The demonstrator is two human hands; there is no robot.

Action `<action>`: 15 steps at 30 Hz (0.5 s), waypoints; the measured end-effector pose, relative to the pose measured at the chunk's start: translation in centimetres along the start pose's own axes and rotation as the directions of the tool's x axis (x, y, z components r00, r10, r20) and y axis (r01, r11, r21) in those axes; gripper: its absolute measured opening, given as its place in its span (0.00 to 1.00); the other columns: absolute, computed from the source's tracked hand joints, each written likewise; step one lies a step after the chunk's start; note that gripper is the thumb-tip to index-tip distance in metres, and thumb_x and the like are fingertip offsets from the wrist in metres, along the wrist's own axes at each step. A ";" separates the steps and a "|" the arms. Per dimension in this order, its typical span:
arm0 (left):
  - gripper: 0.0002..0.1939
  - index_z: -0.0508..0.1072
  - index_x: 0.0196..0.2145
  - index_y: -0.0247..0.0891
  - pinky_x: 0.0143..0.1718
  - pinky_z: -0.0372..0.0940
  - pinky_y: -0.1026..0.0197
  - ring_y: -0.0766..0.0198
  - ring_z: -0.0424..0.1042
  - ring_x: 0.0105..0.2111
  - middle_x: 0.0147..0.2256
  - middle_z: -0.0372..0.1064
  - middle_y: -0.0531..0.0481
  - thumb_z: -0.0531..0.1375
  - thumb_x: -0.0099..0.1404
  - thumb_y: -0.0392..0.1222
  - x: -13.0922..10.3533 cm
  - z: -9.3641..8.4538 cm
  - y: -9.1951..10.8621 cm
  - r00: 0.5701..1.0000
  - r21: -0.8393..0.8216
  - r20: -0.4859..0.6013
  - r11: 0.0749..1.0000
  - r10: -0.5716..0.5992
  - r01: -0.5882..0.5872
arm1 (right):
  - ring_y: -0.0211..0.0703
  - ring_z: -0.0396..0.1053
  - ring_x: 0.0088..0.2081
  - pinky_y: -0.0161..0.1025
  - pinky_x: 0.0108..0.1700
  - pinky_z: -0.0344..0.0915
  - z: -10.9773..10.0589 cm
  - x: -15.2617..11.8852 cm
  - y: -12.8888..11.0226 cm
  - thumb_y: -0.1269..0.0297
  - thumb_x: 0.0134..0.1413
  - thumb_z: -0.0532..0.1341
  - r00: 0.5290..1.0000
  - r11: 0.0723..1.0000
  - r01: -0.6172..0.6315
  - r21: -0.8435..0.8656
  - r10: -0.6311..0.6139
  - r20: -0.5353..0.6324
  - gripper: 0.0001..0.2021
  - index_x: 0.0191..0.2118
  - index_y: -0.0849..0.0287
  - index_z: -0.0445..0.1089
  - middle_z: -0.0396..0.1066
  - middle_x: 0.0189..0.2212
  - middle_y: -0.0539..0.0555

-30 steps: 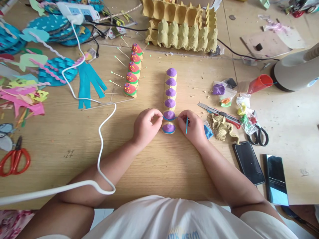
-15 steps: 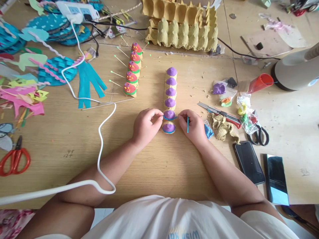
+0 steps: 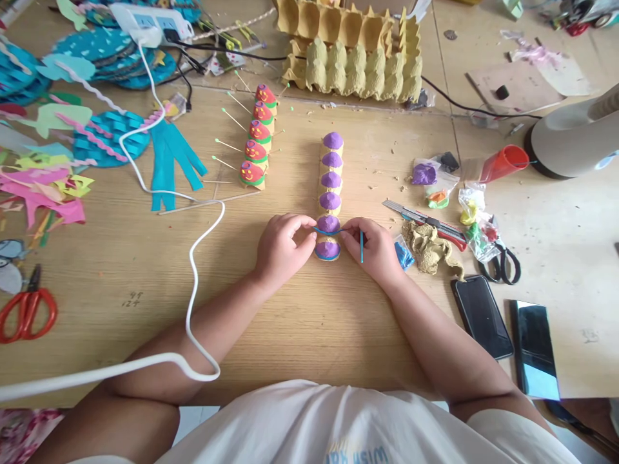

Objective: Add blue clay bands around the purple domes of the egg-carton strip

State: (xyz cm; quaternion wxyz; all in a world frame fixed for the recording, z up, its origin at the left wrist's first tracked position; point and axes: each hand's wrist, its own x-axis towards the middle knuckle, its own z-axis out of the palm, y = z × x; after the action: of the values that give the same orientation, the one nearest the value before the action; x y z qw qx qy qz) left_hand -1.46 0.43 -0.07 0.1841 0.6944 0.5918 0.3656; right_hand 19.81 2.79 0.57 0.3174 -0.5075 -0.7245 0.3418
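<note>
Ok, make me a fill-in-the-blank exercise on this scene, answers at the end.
1. Between the left hand and right hand, a thin strand coloured ____ crosses the egg-carton strip.
2. A slim stick is held in the ____ hand.
3. The egg-carton strip bears ____ purple caps.
4. The red-handled scissors lie to the person's ____.

Missing words: blue; right; six; left.

A single head-worn camera looks forward and steeply down from above the wearer's white shirt (image 3: 300, 425) onto the counter (image 3: 294, 335). It stands near and sees wide, with the left hand (image 3: 283, 250) and right hand (image 3: 374, 251) around the middle, egg cartons (image 3: 365, 72) at the top edge.
</note>
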 end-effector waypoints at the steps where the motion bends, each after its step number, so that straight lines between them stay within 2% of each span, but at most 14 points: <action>1: 0.07 0.76 0.40 0.41 0.46 0.67 0.53 0.56 0.74 0.42 0.41 0.79 0.49 0.63 0.63 0.35 0.0 0.0 0.0 1.000 0.004 -0.001 1.000 0.000 0.000 | 0.40 0.68 0.28 0.38 0.34 0.63 0.0 0.0 0.0 0.65 0.59 0.63 1.000 1.000 0.004 -0.010 -0.004 -0.004 0.02 0.37 0.57 0.74 0.74 0.28 0.49; 7: 0.01 0.76 0.36 0.41 0.45 0.66 0.54 0.57 0.74 0.41 0.37 0.78 0.50 0.63 0.66 0.38 0.0 -0.1 0.0 1.000 -0.017 -0.004 1.000 0.004 -0.004 | 0.40 0.68 0.29 0.37 0.34 0.64 0.0 0.0 0.1 0.66 0.61 0.63 0.999 0.999 0.032 0.008 -0.032 -0.003 0.03 0.36 0.57 0.73 0.73 0.27 0.49; 15: 0.01 0.76 0.33 0.42 0.47 0.66 0.54 0.59 0.74 0.40 0.35 0.78 0.52 0.64 0.65 0.38 -0.1 -0.2 -0.1 0.999 -0.116 -0.023 0.993 -0.031 0.028 | 0.40 0.68 0.30 0.38 0.35 0.65 -0.1 -0.5 0.3 0.65 0.60 0.64 0.994 0.993 0.098 0.068 -0.101 0.032 0.02 0.38 0.56 0.72 0.73 0.29 0.50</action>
State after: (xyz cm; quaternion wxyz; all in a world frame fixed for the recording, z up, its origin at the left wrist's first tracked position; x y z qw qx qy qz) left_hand -1.69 0.35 -0.03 0.2221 0.6692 0.5822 0.4049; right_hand 20.14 2.42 0.36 0.3379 -0.4538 -0.7427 0.3583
